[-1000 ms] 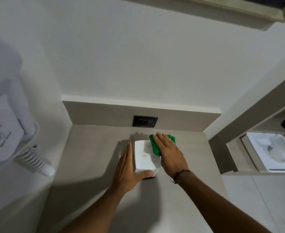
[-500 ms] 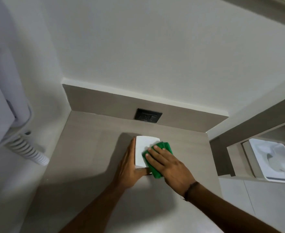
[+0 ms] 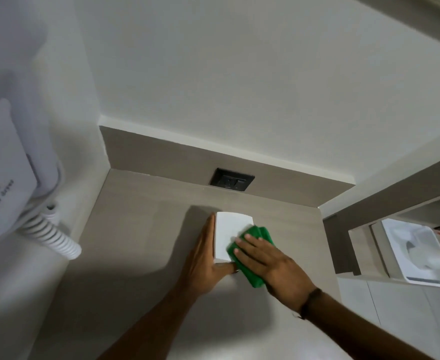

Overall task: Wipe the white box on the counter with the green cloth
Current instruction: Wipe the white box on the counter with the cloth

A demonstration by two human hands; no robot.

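Observation:
A white box [image 3: 228, 229] stands on the grey counter [image 3: 140, 229], a little in front of the back wall. My left hand [image 3: 204, 261] lies flat against its left side, with the thumb bent around the near corner, holding it steady. The green cloth [image 3: 255, 236] lies over the box's right half and hangs down past its near edge. My right hand [image 3: 267, 263] presses flat on the cloth, fingers spread and pointing left across the box top.
A black wall socket [image 3: 231, 182] sits in the backsplash behind the box. A white wall-mounted hair dryer [image 3: 3, 172] with a coiled cord [image 3: 55, 236] hangs at the left. A white tray [image 3: 419, 253] rests on a lower shelf at the right.
My right hand has slid the cloth from the box's far right side onto its top and toward me. The left hand stays on the box's left side. The camera has tilted.

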